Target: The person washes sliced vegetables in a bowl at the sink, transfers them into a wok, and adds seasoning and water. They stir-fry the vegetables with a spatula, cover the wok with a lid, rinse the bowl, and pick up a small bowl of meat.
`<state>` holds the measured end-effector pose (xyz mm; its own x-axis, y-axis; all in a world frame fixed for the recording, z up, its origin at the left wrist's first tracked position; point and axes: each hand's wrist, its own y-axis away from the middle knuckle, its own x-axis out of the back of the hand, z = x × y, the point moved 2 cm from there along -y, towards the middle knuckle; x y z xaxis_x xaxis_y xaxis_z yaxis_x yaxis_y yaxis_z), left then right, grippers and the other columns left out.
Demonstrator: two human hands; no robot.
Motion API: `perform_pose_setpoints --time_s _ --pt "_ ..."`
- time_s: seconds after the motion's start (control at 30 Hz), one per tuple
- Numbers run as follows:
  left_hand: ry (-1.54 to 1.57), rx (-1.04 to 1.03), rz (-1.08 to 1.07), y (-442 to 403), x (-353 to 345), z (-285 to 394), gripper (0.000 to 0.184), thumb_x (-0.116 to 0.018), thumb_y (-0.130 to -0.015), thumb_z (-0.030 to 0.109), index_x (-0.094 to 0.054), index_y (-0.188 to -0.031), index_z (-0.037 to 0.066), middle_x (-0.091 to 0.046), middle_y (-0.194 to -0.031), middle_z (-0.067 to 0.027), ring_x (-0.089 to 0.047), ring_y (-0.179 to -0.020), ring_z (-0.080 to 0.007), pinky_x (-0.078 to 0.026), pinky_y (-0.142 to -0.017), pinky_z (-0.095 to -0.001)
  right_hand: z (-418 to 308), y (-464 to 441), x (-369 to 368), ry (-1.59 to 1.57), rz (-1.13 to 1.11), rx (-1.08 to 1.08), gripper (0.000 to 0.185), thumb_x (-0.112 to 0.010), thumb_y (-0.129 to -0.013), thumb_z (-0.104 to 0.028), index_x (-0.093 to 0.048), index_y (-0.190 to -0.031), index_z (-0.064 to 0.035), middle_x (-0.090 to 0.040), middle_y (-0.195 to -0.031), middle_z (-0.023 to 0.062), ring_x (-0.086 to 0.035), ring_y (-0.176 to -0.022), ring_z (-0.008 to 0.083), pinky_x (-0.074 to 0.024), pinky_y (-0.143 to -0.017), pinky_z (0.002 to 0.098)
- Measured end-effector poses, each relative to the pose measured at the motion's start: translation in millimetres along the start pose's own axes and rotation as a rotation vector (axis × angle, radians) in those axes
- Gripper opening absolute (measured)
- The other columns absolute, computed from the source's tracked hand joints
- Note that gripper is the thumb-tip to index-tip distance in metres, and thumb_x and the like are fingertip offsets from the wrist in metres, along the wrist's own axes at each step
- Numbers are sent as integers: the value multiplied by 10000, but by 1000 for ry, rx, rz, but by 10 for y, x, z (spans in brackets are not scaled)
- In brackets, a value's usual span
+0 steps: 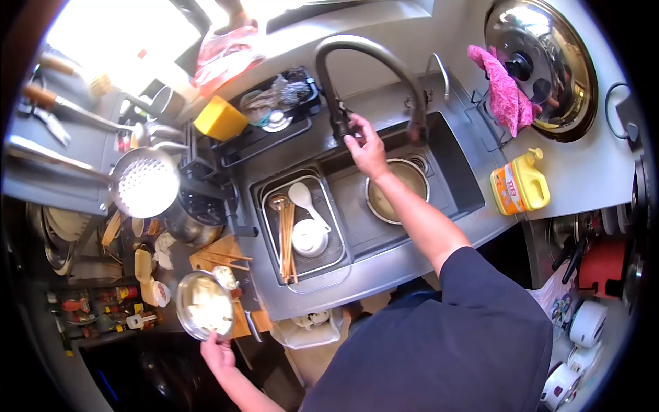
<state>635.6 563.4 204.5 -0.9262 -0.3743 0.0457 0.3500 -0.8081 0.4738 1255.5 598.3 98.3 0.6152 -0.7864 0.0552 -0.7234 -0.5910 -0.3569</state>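
My left hand (pixel 218 351) grips the rim of a metal bowl (pixel 184 302) over the counter at the lower left. Pale, whitish pieces of food (pixel 210 307) lie in the bowl. At the back of the sink, my right hand (pixel 368 150) has its fingers closed at the lever on the base of the dark faucet (pixel 338 123). A round metal pot (pixel 374 202) sits in the large basin (pixel 350 226) beneath my right forearm. Whether water runs from the spout cannot be made out.
A draining basket (pixel 336 255) in the left basin holds chopsticks (pixel 287 237), a white spoon (pixel 302 197) and a white bowl (pixel 310 239). A knife (pixel 253 326) lies by a cutting board (pixel 241 317). A yellow detergent jug (pixel 519 184) stands right of the sink; a skimmer (pixel 145 182) hangs left.
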Motion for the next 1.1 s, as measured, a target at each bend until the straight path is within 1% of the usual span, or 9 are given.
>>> perform_pose_setpoints --time_s 0.2,0.33,0.53,0.63,0.73,0.8,0.93,0.97,1.1 --pt "-29 146 -484 1146 -1597 -746 395 -591 -910 8 -530 -1292 -71 -642 -1213 -157 -666 -1058 -274 -576 -868 -410 269 866 642 -214 -85 -169 454 -652 -957 -188 -540 -1377 -57 -631 -1291 115 -684 -995 206 -543 -802 300" --pt "-136 218 -744 1222 -2878 -1569 356 -566 -935 44 -560 -1270 -77 -660 -1184 -167 -674 -1031 -245 -557 -887 -370 262 1412 1693 -365 -227 -1026 562 -523 -1028 -443 -451 -1438 -64 -660 -1181 121 -681 -952 175 -545 -688 249" --pt "-249 262 -970 1405 -4534 -2534 344 -544 -965 72 -523 -1271 -83 -675 -1118 -185 -713 -918 -269 -636 -655 -366 388 1283 2099 -281 -314 -912 500 -515 -1027 -394 -463 -1374 -37 -652 -1123 114 -681 -820 164 -556 -553 255" --pt "-309 205 -937 1434 -4814 -2626 332 -543 -989 107 -528 -1268 -71 -681 -1096 -180 -715 -882 -255 -632 -657 -350 486 1141 2067 -241 -93 -802 365 -485 -994 -184 -492 -1314 -8 -663 -1074 105 -660 -736 147 -567 -554 292" --pt "-344 289 -998 1329 -4833 -2462 366 -553 -1019 221 -523 -1297 -15 -659 -1165 -154 -693 -950 -214 -623 -689 -311 691 1013 1930 -175 -110 -695 362 -439 -938 -62 -526 -1279 23 -675 -1033 130 -684 -779 181 -561 -508 297" --pt "-324 345 -1009 1313 -4778 -2387 411 -570 -1017 284 -515 -1311 3 -637 -1205 -160 -685 -968 -217 -618 -727 -309 568 1142 1894 -119 17 -772 428 -438 -878 -25 -536 -1287 57 -675 -1122 156 -644 -1036 230 -498 -912 338" --pt "-418 379 -999 1369 -4607 -2268 516 -607 -1000 308 -464 -1362 -32 -611 -1205 -160 -671 -946 -245 -602 -816 -340 805 1154 1747 -8 36 -747 409 -420 -909 -19 -486 -1308 50 -654 -1092 171 -692 -760 218 -564 -494 317" --pt "-480 347 -949 1407 -4523 -2243 521 -605 -1001 307 -464 -1361 -43 -605 -1205 -163 -668 -944 -246 -596 -818 -331 813 1167 1710 2 109 -758 427 -465 -871 -28 -516 -1285 61 -661 -1159 202 -666 -1020 282 -545 -861 395" --pt "-487 342 -916 1369 -4257 -2267 525 -601 -1002 330 -482 -1365 -32 -591 -1266 -169 -664 -984 -255 -578 -834 -331 818 1279 1696 -197 75 -734 441 -458 -899 -33 -498 -1335 14 -656 -1167 154 -668 -998 258 -601 -666 390"
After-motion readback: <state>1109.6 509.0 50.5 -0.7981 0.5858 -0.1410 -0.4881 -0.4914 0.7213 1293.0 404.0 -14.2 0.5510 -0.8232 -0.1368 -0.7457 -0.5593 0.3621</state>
